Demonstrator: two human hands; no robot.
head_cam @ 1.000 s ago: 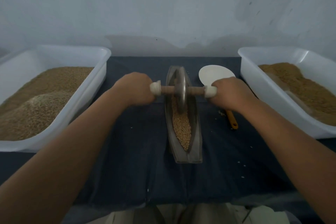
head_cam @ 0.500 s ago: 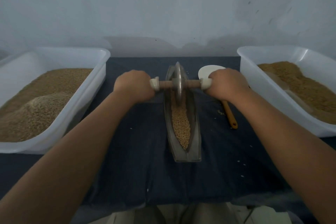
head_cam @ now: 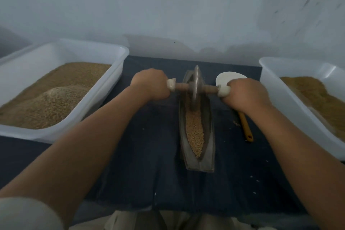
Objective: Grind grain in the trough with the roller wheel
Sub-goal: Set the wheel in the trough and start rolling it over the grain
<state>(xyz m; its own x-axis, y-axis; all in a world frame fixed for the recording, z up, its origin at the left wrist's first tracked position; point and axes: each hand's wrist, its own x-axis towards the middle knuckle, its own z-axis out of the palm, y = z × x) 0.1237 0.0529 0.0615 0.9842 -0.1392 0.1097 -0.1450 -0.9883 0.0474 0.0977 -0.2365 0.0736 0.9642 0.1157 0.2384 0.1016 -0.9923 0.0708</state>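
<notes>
A narrow boat-shaped metal trough (head_cam: 208,121) lies lengthwise on the dark cloth, with tan grain (head_cam: 194,132) heaped along its near half. The roller wheel (head_cam: 195,87), a thin metal disc on a wooden axle with white end caps, stands upright in the far half of the trough. My left hand (head_cam: 151,84) is closed on the left end of the axle. My right hand (head_cam: 246,95) is closed on the right end. Both arms reach forward on either side of the trough.
A white tub (head_cam: 104,50) of grain stands at the left and another white tub (head_cam: 283,95) of browner grain at the right. A white scoop (head_cam: 226,78) with an orange handle (head_cam: 246,127) lies under my right hand. Loose grains dot the dark cloth (head_cam: 149,164). A wall stands behind.
The wheel rolled toward the trough's far end and has come slightly back toward me, both hands moving with it. The view has shifted a little to the left.
</notes>
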